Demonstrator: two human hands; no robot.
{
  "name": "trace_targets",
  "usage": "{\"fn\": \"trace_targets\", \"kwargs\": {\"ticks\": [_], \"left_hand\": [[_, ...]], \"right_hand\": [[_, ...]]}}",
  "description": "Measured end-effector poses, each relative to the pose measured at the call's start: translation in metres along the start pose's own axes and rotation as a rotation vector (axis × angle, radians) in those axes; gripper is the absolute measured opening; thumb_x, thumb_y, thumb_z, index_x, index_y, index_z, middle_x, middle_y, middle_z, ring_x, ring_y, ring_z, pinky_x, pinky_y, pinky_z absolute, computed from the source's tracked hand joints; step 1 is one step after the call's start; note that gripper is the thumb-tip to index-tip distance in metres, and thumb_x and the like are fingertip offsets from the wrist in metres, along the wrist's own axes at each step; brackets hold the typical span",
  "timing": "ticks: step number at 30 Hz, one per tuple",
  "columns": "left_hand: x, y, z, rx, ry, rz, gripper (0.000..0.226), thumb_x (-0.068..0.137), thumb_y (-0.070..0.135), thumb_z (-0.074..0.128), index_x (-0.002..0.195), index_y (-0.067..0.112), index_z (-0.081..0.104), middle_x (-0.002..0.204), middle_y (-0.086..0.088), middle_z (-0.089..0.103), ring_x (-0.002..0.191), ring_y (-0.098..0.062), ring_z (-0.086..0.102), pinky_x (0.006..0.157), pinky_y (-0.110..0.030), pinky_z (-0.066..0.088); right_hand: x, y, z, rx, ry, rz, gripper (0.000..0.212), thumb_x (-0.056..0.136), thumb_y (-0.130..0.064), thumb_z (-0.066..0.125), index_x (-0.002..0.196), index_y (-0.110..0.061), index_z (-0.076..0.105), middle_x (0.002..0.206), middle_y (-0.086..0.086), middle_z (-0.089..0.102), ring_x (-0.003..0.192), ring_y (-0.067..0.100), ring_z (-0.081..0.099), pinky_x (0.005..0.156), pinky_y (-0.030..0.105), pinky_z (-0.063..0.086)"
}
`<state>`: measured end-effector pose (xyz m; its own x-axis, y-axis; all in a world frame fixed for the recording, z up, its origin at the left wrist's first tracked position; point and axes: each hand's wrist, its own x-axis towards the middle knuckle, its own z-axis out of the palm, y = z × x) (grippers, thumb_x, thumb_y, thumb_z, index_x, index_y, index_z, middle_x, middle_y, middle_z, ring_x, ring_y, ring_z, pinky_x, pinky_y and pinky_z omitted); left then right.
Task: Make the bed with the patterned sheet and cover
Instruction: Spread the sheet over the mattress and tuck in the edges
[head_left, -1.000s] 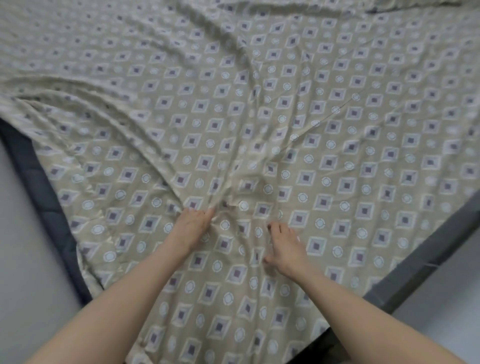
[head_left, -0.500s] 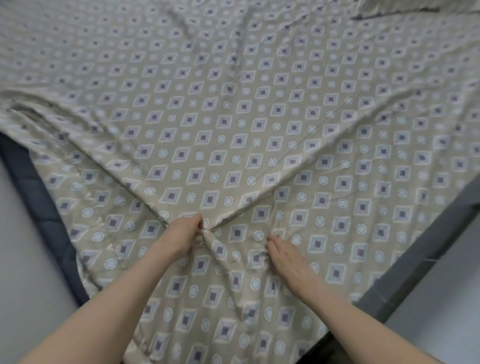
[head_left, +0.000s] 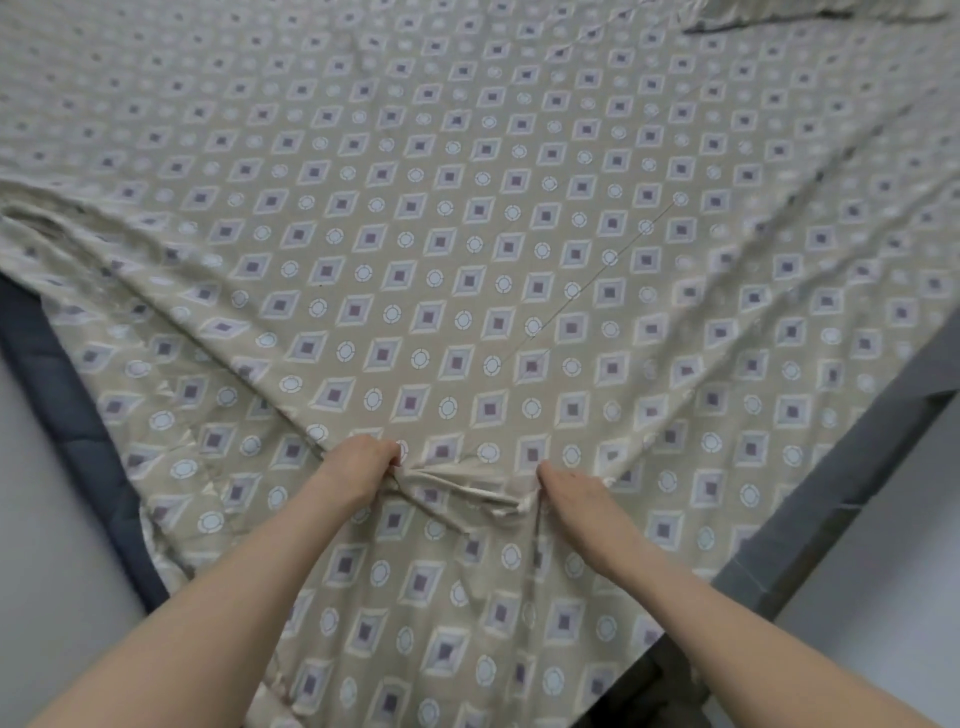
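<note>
The patterned sheet (head_left: 467, 234) lies spread across the bed (head_left: 67, 405), a bunched fold (head_left: 467, 491) near its front corner. Your left grip (head_left: 358, 467) curls round that fold; your right grip (head_left: 576, 493) seems to pinch its other end. You're spreading it, I judge: next, pull the fold taut and flat.

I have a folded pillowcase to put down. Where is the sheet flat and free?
The flat middle of the patterned sheet, beyond both hands, is free. Crowded: the bunched ridge gripped between left hand and right hand, and the creased folds at the left edge.
</note>
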<state>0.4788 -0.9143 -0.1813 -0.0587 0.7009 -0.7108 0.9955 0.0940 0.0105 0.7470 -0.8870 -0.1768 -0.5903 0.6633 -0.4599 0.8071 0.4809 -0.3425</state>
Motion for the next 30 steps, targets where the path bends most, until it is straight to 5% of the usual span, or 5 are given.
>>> {"fn": "trace_targets", "kwargs": {"ticks": [6,10,16,23,30], "left_hand": [[-0.01,0.014,0.004,0.133,-0.013,-0.011,0.035,0.091,0.002,0.041,0.123,0.012,0.05,0.122,-0.011,0.057,0.115,-0.028,0.054,0.086,-0.033,0.044],[-0.009,0.021,0.008,0.189,-0.01,-0.039,0.033,0.092,-0.001,0.039,0.122,0.01,0.05,0.121,-0.011,0.058,0.114,-0.028,0.055,0.086,-0.034,0.046],[-0.028,0.033,0.023,0.162,0.089,-0.06,0.031,0.092,0.002,0.044,0.122,0.01,0.039,0.121,-0.006,0.055,0.111,-0.024,0.056,0.083,-0.031,0.045],[-0.066,0.071,0.078,-0.07,0.573,0.064,0.06,0.048,-0.002,0.069,0.102,0.009,0.046,0.09,-0.011,0.045,0.075,-0.028,0.042,0.06,-0.035,0.039],[-0.073,0.143,0.092,0.033,0.105,0.21,0.062,0.075,0.047,0.055,0.126,0.02,0.033,0.127,0.0,0.031,0.116,-0.024,0.035,0.083,-0.034,0.041]], "right_hand": [[0.004,-0.007,0.02,-0.074,-0.085,0.102,0.028,0.094,-0.001,0.033,0.12,-0.006,0.04,0.117,0.016,0.055,0.106,0.03,0.053,0.075,0.036,0.031],[0.0,0.001,0.027,0.015,-0.164,0.078,0.016,0.091,-0.003,0.041,0.1,-0.016,0.037,0.11,0.013,0.053,0.088,0.024,0.044,0.073,0.032,0.032],[-0.035,0.016,0.058,0.101,0.112,0.045,0.027,0.074,0.002,0.064,0.085,-0.017,0.049,0.09,0.0,0.05,0.08,0.019,0.045,0.063,0.026,0.034],[-0.1,0.041,0.079,0.059,0.135,-0.001,0.056,0.049,-0.005,0.069,0.096,-0.018,0.04,0.093,0.0,0.042,0.081,0.019,0.045,0.062,0.024,0.04],[-0.108,0.056,0.074,-0.128,0.079,0.036,0.06,0.018,0.002,0.081,0.072,-0.011,0.061,0.071,0.003,0.057,0.062,0.019,0.058,0.048,0.023,0.044]]}}
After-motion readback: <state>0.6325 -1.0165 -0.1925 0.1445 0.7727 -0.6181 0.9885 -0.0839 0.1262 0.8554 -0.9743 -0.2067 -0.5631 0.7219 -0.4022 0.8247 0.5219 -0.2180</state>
